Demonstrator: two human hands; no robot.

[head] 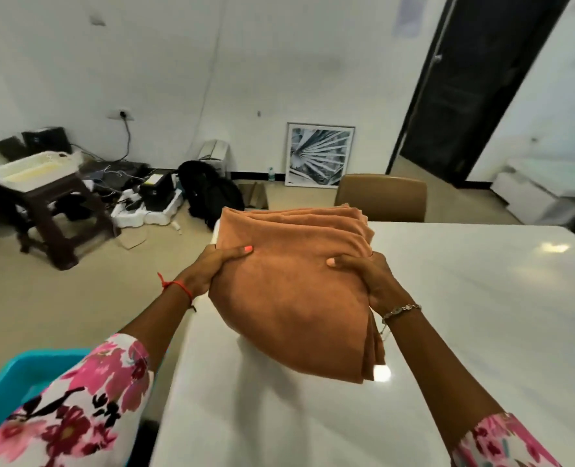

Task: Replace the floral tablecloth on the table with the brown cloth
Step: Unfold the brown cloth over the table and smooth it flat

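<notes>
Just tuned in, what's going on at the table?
A person grips a folded brown cloth with both hands, the left hand on its left edge, the right hand on its right edge, over the glossy white table. The cloth is folded in layers, not yet spread. No floral tablecloth shows on the tabletop. A tan chair stands at the far side, and a turquoise bin sits at the near left.

Fingers hidden under the cloth on both sides: left hand, right hand, only thumbs on top. The table runs off right and bottom. Chair: just its back shows. Bin cut by the left edge, partly behind a sleeve. Floor clutter too blurred to name.
</notes>
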